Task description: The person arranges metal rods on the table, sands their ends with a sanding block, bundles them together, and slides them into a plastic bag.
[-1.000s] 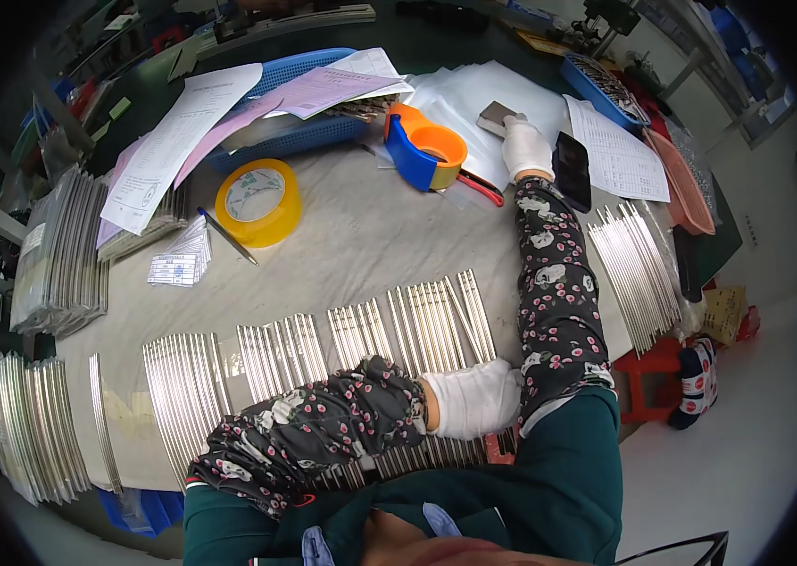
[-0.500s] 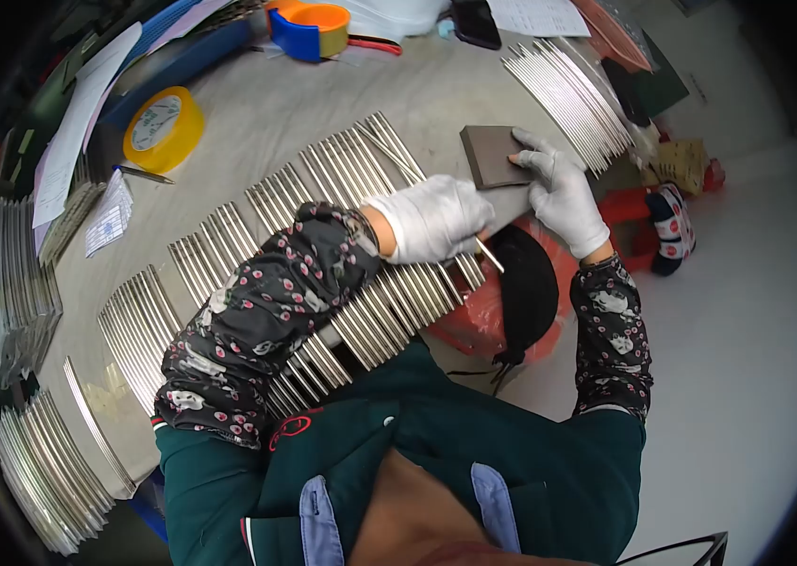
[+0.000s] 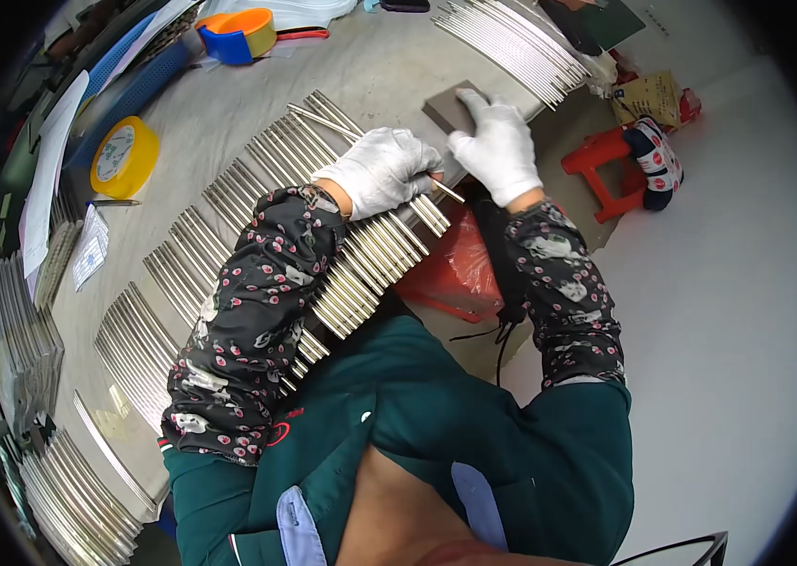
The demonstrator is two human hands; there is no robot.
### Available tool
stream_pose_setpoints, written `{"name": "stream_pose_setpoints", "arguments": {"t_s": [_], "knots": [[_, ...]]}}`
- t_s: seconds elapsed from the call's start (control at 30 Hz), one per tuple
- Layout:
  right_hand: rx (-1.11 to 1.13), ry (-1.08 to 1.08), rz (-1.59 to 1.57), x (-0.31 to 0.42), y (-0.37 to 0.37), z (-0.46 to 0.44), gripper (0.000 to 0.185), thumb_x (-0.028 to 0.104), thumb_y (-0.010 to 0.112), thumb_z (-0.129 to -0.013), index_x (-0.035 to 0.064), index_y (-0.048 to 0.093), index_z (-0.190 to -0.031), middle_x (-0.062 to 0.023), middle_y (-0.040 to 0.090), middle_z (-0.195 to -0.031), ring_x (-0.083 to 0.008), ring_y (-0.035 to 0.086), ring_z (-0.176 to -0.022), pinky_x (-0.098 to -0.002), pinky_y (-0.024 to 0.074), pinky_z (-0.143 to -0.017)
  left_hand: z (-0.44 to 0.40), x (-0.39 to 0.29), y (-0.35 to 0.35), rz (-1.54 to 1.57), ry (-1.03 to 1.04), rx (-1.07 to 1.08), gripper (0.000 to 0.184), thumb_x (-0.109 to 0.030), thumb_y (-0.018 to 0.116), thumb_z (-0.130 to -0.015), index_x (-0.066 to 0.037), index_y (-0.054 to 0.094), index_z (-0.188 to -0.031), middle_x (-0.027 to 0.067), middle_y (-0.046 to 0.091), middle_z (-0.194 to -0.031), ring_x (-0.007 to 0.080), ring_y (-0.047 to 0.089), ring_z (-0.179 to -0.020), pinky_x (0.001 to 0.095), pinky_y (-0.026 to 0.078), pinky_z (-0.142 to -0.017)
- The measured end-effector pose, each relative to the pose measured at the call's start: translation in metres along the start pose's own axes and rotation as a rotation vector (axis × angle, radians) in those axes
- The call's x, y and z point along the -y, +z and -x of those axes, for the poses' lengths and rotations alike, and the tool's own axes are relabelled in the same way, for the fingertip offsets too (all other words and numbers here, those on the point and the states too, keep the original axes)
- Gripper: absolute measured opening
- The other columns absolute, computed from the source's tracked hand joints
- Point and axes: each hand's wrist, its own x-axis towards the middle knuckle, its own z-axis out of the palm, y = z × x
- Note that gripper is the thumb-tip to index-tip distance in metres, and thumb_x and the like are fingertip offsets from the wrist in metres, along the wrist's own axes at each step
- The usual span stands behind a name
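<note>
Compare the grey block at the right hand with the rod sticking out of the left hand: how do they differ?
The grey block is broad with straight edges, while the rod is thin and long. The block looks dull; the rod is shiny and metallic. The block has the fingers of the right hand on it, whereas the rod runs through the closed grip of the left hand. Both are touched by white-gloved hands.

Count: 2 gloved hands, left hand (image 3: 375,174) and right hand (image 3: 500,149). 1 grey block (image 3: 448,107), 1 yellow tape roll (image 3: 142,158), 1 tape dispenser (image 3: 227,43), 1 pen (image 3: 116,202), 1 red stool (image 3: 598,162). Metal rods (image 3: 370,269): dozens, overlapping, exact number unreadable; 1 pokes out at the left hand's fingers.
</note>
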Motion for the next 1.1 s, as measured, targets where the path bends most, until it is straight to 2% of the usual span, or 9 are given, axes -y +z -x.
{"name": "stream_pose_setpoints", "arguments": {"t_s": [0.37, 0.53, 0.57, 0.67, 0.73, 0.83, 0.93, 1.0, 1.1], "knots": [[-0.171, -0.085, -0.264, -0.029, -0.030, 0.028, 0.048, 0.024, 0.075, -0.071, 0.0041, 0.064, -0.113, -0.0213, 0.063, -0.102, -0.0390, 0.062, -0.093, -0.0431, 0.0504, -0.082, 0.002, 0.000, -0.015, -0.019, -0.111, 0.087, 0.013, -0.016, 0.066, -0.084, -0.006, 0.066, -0.091, 0.0131, 0.065, -0.082, 0.0323, 0.062, -0.082, 0.0406, 0.049, -0.072], [-0.092, -0.428, -0.271, 0.023, -0.071, 0.079, 0.049, 0.021, 0.076, -0.069, 0.0079, 0.065, -0.115, -0.0230, 0.059, -0.113, -0.0379, 0.059, -0.098, -0.0420, 0.0490, -0.085, 0.001, 0.006, -0.007, -0.003, -0.060, 0.027, 0.011, -0.015, 0.067, -0.083, -0.006, 0.066, -0.089, 0.0129, 0.065, -0.080, 0.0326, 0.061, -0.080, 0.0408, 0.049, -0.071], [0.095, -0.385, -0.241, 0.028, -0.069, 0.085, 0.048, 0.021, 0.076, -0.069, 0.0109, 0.067, -0.114, -0.0228, 0.057, -0.118, -0.0377, 0.057, -0.102, -0.0426, 0.0488, -0.086, 0.001, 0.007, -0.006, -0.015, -0.031, 0.007, 0.011, -0.015, 0.067, -0.082, -0.006, 0.066, -0.089, 0.0128, 0.065, -0.081, 0.0326, 0.062, -0.080, 0.0407, 0.049, -0.071], [-0.066, -0.011, 0.211, -0.020, -0.061, 0.071, 0.049, 0.022, 0.077, -0.067, 0.0116, 0.067, -0.113, -0.0234, 0.057, -0.117, -0.0381, 0.057, -0.102, -0.0427, 0.0489, -0.086, -0.001, 0.002, -0.005, -0.067, -0.040, 0.039, 0.010, -0.014, 0.067, -0.082, -0.006, 0.066, -0.088, 0.0134, 0.065, -0.081, 0.0329, 0.062, -0.080, 0.0405, 0.049, -0.070], [-0.126, 0.058, 0.143, -0.016, -0.070, 0.065, 0.049, 0.021, 0.078, -0.065, 0.0118, 0.067, -0.112, -0.0237, 0.057, -0.115, -0.0381, 0.057, -0.100, -0.0429, 0.0489, -0.087, -0.002, 0.003, -0.007, 0.017, -0.014, 0.000, 0.011, -0.014, 0.067, -0.082, -0.005, 0.065, -0.088, 0.0144, 0.065, -0.081, 0.0340, 0.062, -0.080, 0.0410, 0.049, -0.068], [-0.024, -0.445, -0.156, 0.029, -0.080, 0.084, 0.046, 0.020, 0.078, -0.065, 0.0111, 0.067, -0.109, -0.0227, 0.058, -0.112, -0.0379, 0.058, -0.099, -0.0438, 0.0503, -0.084, -0.004, 0.001, -0.008, -0.040, -0.021, 0.020, 0.011, -0.014, 0.066, -0.083, -0.004, 0.065, -0.087, 0.0161, 0.064, -0.078, 0.0349, 0.062, -0.075, 0.0411, 0.049, -0.066], [-0.041, -0.052, 0.218, -0.002, -0.070, 0.065, 0.045, 0.020, 0.077, -0.065, 0.0144, 0.068, -0.109, -0.0219, 0.059, -0.111, -0.0376, 0.059, -0.097, -0.0449, 0.0498, -0.084, -0.004, -0.001, -0.012, -0.020, -0.054, 0.043, 0.010, -0.013, 0.065, -0.082, -0.004, 0.065, -0.086, 0.0163, 0.063, -0.078, 0.0353, 0.061, -0.075, 0.0414, 0.049, -0.066], [-0.220, -0.071, 0.225, -0.012, -0.071, 0.062, 0.045, 0.020, 0.076, -0.065, 0.0150, 0.068, -0.109, -0.0209, 0.059, -0.109, -0.0363, 0.059, -0.093, -0.0446, 0.0502, -0.080, -0.007, -0.001, -0.013, -0.003, -0.092, 0.071, 0.009, -0.012, 0.065, -0.082, -0.004, 0.065, -0.086, 0.0162, 0.063, -0.078, 0.0355, 0.061, -0.076, 0.0416, 0.049, -0.066], [0.005, -0.482, -0.121, 0.028, -0.076, 0.086, 0.043, 0.020, 0.074, -0.067, 0.0114, 0.069, -0.109, -0.0187, 0.059, -0.106, -0.0337, 0.058, -0.087, -0.0447, 0.0500, -0.073, -0.003, -0.001, -0.006, -0.045, -0.018, 0.009, 0.009, -0.011, 0.065, -0.081, -0.004, 0.064, -0.087, 0.0155, 0.063, -0.079, 0.0352, 0.061, -0.078, 0.0412, 0.049, -0.067]]}}
